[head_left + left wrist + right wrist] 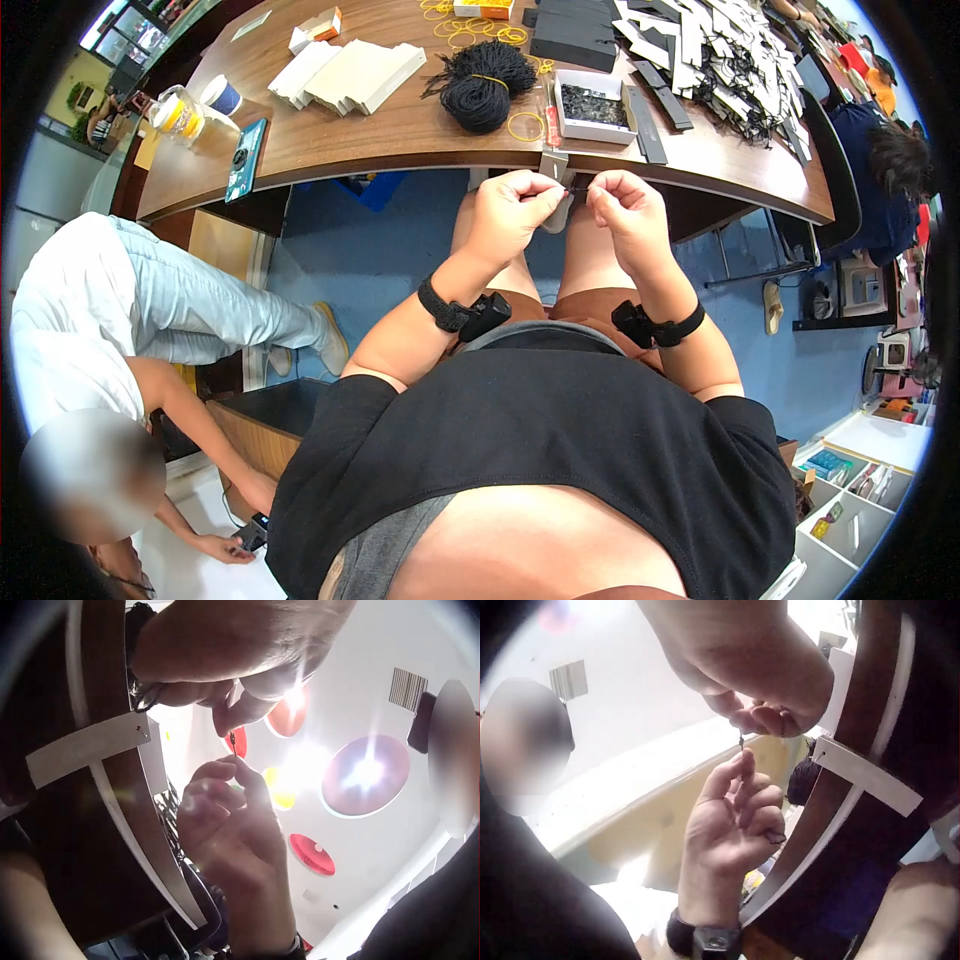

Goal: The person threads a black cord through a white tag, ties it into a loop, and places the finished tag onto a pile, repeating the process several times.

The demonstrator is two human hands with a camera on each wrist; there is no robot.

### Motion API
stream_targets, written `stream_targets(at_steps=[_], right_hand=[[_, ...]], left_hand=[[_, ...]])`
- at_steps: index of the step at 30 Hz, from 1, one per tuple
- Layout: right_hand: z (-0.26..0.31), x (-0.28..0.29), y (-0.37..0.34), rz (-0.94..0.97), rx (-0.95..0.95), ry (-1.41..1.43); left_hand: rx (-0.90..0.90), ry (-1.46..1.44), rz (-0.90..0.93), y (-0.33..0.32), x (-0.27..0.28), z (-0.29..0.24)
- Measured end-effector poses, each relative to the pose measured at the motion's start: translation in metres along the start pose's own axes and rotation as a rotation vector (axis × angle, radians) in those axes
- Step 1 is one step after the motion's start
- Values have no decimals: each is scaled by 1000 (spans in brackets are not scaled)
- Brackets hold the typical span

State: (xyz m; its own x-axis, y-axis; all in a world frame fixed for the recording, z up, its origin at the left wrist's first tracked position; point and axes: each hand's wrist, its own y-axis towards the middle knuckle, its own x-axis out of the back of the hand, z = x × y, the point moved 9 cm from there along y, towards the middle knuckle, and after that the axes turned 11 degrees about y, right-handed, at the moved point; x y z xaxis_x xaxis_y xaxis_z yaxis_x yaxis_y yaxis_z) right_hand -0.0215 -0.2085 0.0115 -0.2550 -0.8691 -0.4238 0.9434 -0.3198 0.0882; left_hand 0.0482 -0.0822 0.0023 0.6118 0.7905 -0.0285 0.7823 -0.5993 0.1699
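Both hands meet in front of the table edge. My left hand (513, 215) pinches one end of a small dark cord (578, 190) between thumb and forefinger; my right hand (630, 215) pinches the other end. In the left wrist view the short piece (233, 741) spans the small gap between the fingertips and looks knotted or twisted. A dark loop (777, 838) shows by the left hand's curled fingers in the right wrist view. Behind the hands, a white tag-like strip (870, 777) sticks out from the table edge.
On the table (400, 150) lie a black cord bundle (480, 88), a box of small dark pieces (594, 108), cream cards (365, 75), yellow bands (524, 126), a phone (246, 160) and a heap of tags (700, 60). Another person (85, 330) sits at the left.
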Motion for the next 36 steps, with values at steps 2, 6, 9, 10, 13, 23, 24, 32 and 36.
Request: stream_targets(at_steps=[2, 6, 9, 10, 13, 23, 24, 32, 36], right_hand=[[-17, 2, 1, 30, -193, 200], [4, 21, 10, -99, -31, 45], [28, -4, 8, 23, 193, -232], [20, -9, 8, 96, 73, -304], [-9, -10, 10, 126, -172, -180], [-35, 0, 6, 169, -403, 335], [-26, 4, 10, 152, -305, 206], [36, -39, 3, 225, 346, -879], [35, -7, 6, -29, 328, -772]], left_hand=[[15, -17, 3, 2, 2, 1], [58, -7, 22, 4, 8, 4], [42, 48, 21, 4, 5, 2], [38, 65, 23, 4, 3, 2], [36, 35, 36, 3, -2, 1], [124, 44, 98, 1, -6, 7], [142, 73, 104, 1, -6, 6], [351, -70, 234, 3, -4, 27], [371, -172, 130, 2, 21, 29]])
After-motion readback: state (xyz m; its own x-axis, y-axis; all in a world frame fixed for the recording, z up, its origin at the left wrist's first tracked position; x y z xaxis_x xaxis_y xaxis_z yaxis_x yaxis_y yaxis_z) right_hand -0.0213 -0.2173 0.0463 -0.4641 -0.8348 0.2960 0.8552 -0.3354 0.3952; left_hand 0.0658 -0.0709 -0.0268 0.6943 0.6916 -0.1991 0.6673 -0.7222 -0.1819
